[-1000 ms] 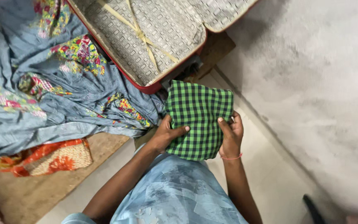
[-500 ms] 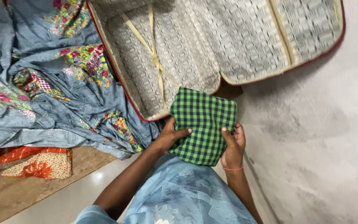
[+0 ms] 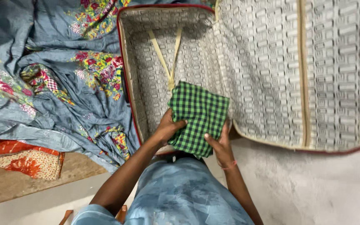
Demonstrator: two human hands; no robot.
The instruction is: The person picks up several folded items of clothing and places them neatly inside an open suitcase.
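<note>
Both hands grip a folded green checked cloth, left hand and right hand at its near edge. It sits over the open red suitcase, beside yellow straps.

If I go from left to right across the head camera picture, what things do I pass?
Orange patterned cloth → blue flowered cloth → left hand → green checked cloth → right hand → open suitcase lid.

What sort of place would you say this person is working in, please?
Probably a room in a home, perhaps a bedroom. An open suitcase with patterned lining lies by a plain wall, both hands hold a folded green checked cloth over it, and a blue floral garment is heaped alongside.
</note>
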